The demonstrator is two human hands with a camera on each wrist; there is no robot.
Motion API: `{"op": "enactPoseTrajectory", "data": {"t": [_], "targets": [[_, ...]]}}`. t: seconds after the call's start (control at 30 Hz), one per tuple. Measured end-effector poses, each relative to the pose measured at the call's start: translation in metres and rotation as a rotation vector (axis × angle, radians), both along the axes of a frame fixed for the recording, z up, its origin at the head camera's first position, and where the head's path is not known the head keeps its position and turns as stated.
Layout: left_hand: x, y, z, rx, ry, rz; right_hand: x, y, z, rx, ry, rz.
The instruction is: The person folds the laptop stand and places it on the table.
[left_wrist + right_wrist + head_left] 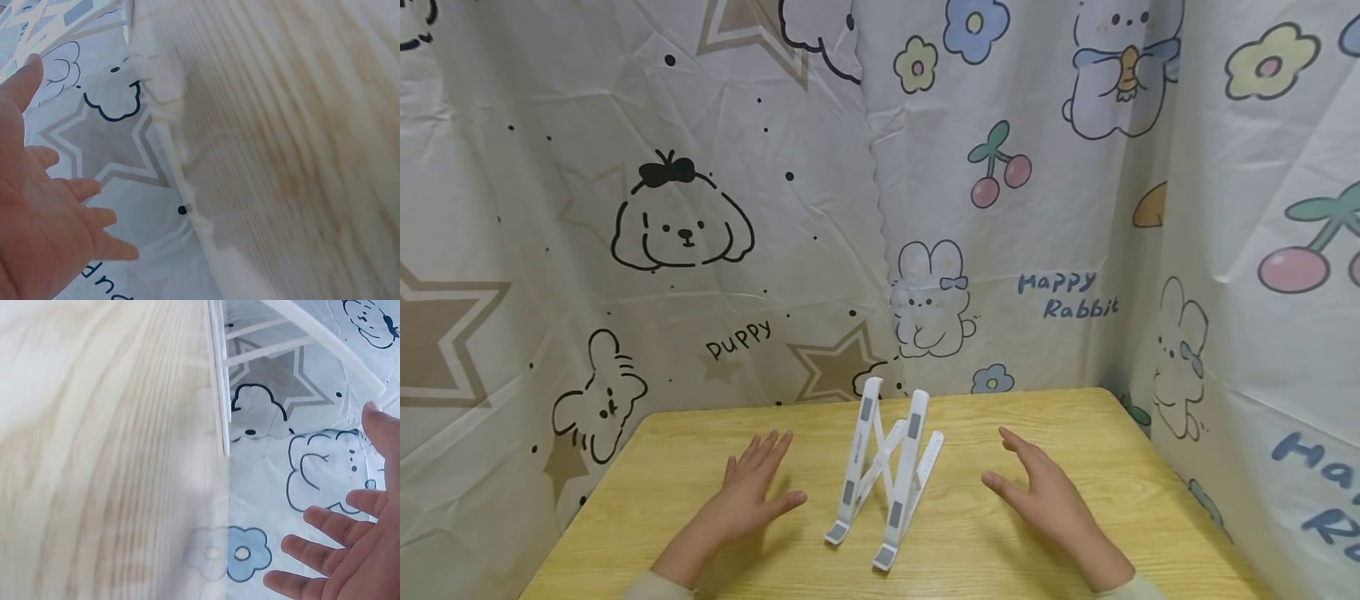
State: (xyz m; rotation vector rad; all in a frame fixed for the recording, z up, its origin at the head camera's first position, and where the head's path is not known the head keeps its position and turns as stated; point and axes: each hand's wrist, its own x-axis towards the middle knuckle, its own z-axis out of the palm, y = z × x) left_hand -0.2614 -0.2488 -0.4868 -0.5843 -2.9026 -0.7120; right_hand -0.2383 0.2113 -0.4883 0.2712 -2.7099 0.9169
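A white folding laptop stand with grey pads stands unfolded on the table, its two slanted arms joined by crossed struts. To its left my left hand hovers with fingers spread, apart from the stand. My right hand is held to the right of it, fingers extended and thumb out, also not touching. In the left wrist view, part of the stand shows beyond the thumb of the left hand. The right wrist view has the stand past the spread fingers of the right hand.
The yellow wood-grain table has rounded far corners. Behind and beside it hangs a pale curtain printed with puppies, rabbits, stars, flowers and cherries, close against the table's back and right edges.
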Motion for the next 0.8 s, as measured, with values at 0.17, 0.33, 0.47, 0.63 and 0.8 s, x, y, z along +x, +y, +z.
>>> {"op": "enactPoseTrajectory", "data": {"t": [0.17, 0.33, 0.47, 0.63, 0.8], "targets": [[-0.005, 0.003, 0.001, 0.082, -0.096, -0.043, 0.000, -0.008, 0.003, -0.045, -0.023, 0.009], [-0.008, 0.008, 0.002, 0.178, -0.148, -0.047, -0.001, -0.017, 0.005, -0.119, -0.036, 0.018], [-0.008, 0.015, 0.006, 0.263, -0.182, -0.039, -0.002, -0.023, 0.006, -0.180, -0.070, 0.018], [-0.009, 0.022, 0.009, 0.357, -0.230, -0.028, -0.001, -0.032, 0.006, -0.244, -0.114, 0.015], [-0.016, 0.028, 0.010, 0.432, -0.270, -0.034, 0.000, -0.042, 0.007, -0.304, -0.115, 0.036]]}}
